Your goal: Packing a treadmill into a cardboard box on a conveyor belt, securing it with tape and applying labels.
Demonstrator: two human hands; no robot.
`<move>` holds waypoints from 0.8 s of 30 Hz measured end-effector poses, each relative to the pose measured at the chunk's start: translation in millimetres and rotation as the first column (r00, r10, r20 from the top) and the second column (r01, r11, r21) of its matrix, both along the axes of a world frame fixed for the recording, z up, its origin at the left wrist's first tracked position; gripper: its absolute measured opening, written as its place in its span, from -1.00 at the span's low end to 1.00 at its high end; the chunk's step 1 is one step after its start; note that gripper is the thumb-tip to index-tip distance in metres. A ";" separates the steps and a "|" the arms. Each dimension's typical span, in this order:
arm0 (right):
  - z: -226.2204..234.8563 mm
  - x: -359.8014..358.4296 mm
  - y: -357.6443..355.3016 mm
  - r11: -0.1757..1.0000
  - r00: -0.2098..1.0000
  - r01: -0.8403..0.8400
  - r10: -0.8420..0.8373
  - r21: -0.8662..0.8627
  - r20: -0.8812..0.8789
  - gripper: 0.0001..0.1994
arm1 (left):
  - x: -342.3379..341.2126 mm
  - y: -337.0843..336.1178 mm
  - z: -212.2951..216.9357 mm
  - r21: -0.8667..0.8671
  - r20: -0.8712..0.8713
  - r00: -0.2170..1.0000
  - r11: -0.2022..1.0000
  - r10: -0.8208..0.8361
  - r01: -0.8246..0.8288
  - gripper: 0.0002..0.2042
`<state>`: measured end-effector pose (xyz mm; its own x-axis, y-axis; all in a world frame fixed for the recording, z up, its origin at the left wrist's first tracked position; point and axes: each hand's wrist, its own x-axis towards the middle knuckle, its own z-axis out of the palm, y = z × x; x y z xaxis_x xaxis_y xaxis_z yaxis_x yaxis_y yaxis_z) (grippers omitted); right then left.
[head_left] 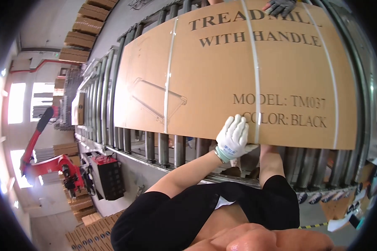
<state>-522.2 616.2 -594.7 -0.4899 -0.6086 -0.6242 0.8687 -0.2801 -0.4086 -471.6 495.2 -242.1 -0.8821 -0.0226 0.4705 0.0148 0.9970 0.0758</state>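
A large flat cardboard carton with dark print, a line drawing and white straps lies on a roller conveyor in front of me. My left hand, in a white glove, rests flat on its near edge, fingers stretched out and close together. My right forearm reaches to the same edge, just right of the left hand. The carton hides my right hand, so its fingers do not show. Across the far side, a co-worker's hand in a grey glove lies on the carton's top.
Metal rollers run under the carton and on to the left, where a smaller carton sits. A red jointed machine arm stands at left beside a black box-shaped unit. Stacked flat cartons line the far left.
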 end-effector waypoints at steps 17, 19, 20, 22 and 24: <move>25.9 33.4 -44.3 0.748 0.749 0.476 -0.069 -0.463 0.658 -0.72 | 0.0 3.9 -7.8 -0.045 -0.005 0.998 0.997 -0.065 0.064 -0.25; 29.0 51.6 -3.8 0.711 0.731 0.521 -0.085 -0.473 0.677 -0.73 | -0.3 4.1 -9.0 -0.053 -0.088 0.994 0.997 -0.065 0.060 -0.23; 88.5 62.3 8.0 0.791 0.843 0.318 0.017 -0.523 0.538 -0.69 | 10.0 -4.7 -8.5 -0.079 -0.087 0.996 0.997 -0.011 0.004 -0.25; 142.5 70.2 36.4 0.945 0.763 0.237 -0.038 -0.225 0.645 -0.69 | 7.8 -2.0 -6.6 -0.064 -0.095 0.995 0.998 -0.019 0.013 -0.28; 173.7 84.6 58.1 0.955 0.764 0.250 -0.092 -0.161 0.639 -0.70 | 7.3 0.0 -9.8 -0.026 -0.100 0.995 0.999 -0.030 0.027 -0.30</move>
